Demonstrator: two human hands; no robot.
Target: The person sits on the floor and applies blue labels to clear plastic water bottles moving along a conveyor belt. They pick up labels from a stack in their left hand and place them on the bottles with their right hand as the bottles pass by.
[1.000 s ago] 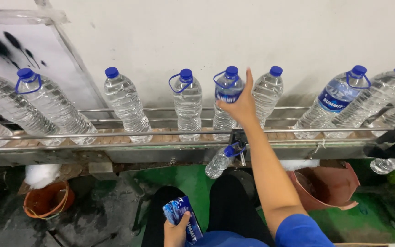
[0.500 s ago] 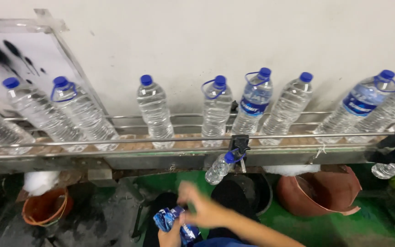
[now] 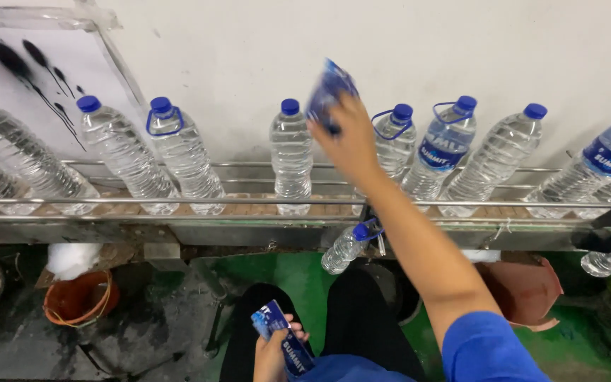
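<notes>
Clear plastic water bottles with blue caps stand in a row on a metal conveyor along a white wall. My right hand is raised over the row and grips a blue label sleeve, between a bare bottle and a bottle with a blue handle ring. A labelled bottle stands just right of those. My left hand rests low by my lap and holds a stack of blue label sleeves.
A small bottle hangs under the conveyor rail. An orange bucket sits on the floor at left, a brown bucket at right. A white board with black paint streaks leans at the back left. The floor is green and wet.
The bottles have moved right along the conveyor. My right hand left a bottle, dropped to the sleeves at my lap, and has now risen over the row holding one sleeve.
</notes>
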